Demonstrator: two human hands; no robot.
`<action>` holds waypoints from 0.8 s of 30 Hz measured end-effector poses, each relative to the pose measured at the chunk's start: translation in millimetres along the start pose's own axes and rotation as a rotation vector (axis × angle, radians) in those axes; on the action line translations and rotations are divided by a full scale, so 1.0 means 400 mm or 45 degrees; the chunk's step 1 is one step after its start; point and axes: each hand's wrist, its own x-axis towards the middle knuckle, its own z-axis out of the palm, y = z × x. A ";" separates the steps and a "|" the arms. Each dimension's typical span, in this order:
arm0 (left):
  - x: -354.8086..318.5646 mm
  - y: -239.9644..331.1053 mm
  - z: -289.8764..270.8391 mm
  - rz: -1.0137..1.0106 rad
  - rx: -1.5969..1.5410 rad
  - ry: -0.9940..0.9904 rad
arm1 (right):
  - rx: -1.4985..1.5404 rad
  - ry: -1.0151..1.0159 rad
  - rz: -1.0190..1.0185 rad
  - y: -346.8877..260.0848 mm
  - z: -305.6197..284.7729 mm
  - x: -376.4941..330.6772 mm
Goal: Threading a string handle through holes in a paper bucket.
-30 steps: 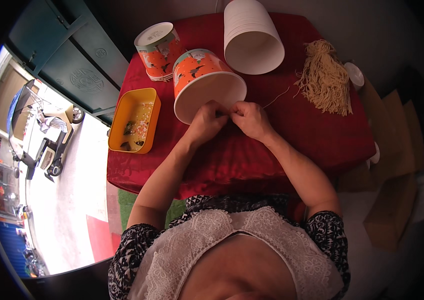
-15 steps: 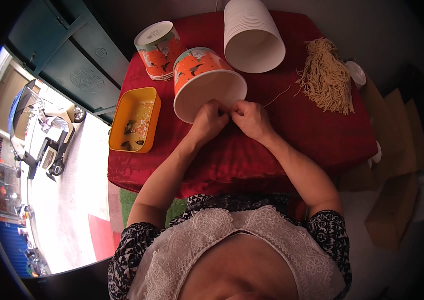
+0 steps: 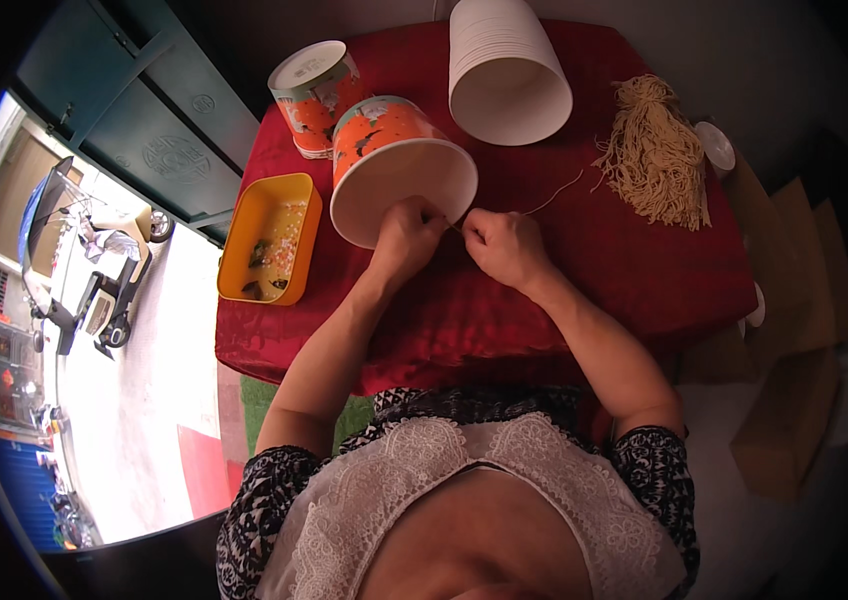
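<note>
Red tablecloth (image 3: 644, 270) bears an orange paper bucket (image 3: 394, 165); both hands' fingers (image 3: 441, 222) pinch a thin string (image 3: 544, 203).

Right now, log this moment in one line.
left hand: at paper bucket rim | right hand: pinching string | string bundle: right, untouched | yellow tray: left
</note>
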 end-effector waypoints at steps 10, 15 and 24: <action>0.006 -0.002 0.004 -0.012 0.125 0.126 | 0.086 0.038 -0.048 0.013 0.008 0.007; 0.000 -0.016 0.006 0.135 0.175 0.085 | 0.324 0.167 0.184 0.000 -0.012 0.031; -0.125 0.120 -0.048 0.305 0.149 -0.202 | -0.195 0.605 -0.329 -0.014 -0.062 0.036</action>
